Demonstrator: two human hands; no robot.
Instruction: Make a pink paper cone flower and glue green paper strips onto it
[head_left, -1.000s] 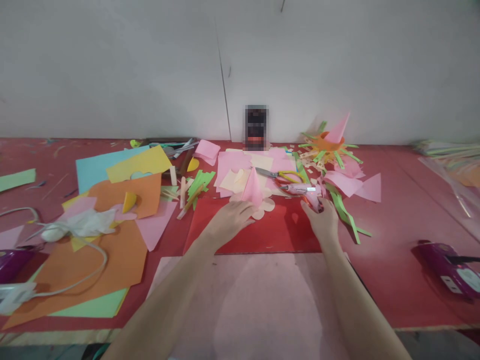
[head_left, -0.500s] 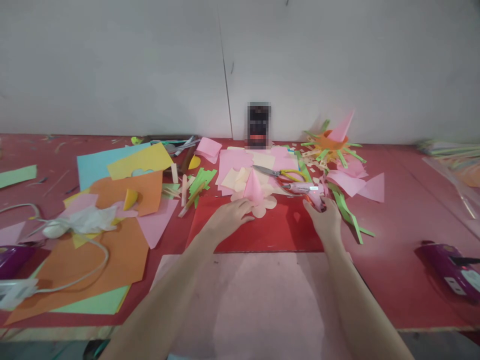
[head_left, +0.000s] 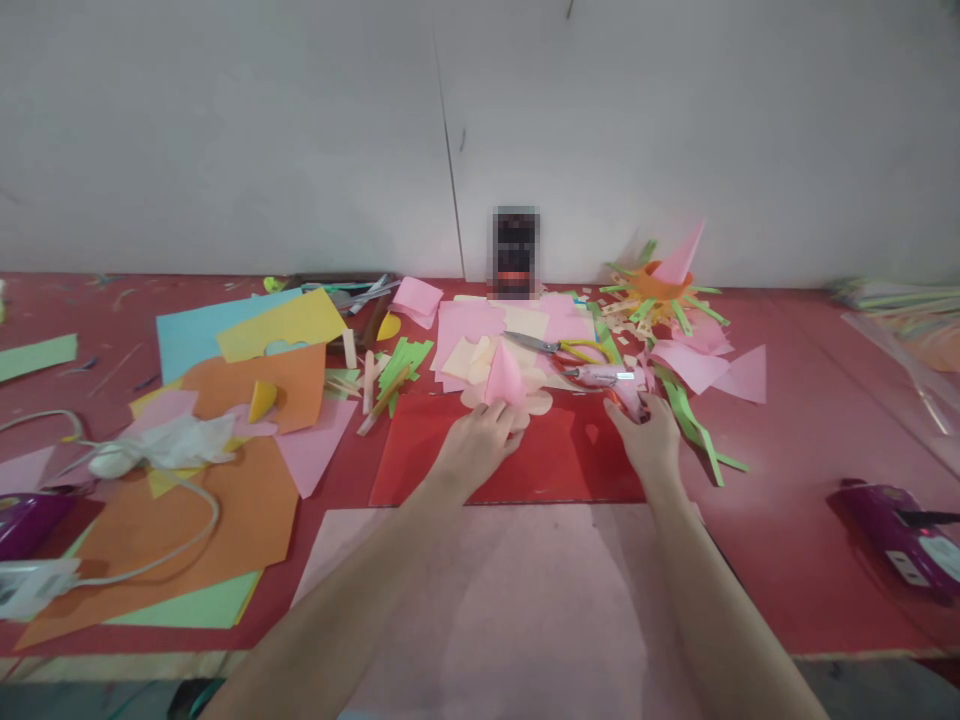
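Crowding the left hand (head_left: pixel 478 442), whose fingers pinch a pink cone (head_left: pixel 504 378), lie scissors (head_left: pixel 559 348) and paper scraps (head_left: pixel 694 366); the right hand (head_left: pixel 651 438) has fingers too blurred to tell.

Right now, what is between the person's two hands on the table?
The head view shows only the flat red paper sheet between the left hand and the right hand, with one small darker mark on it.
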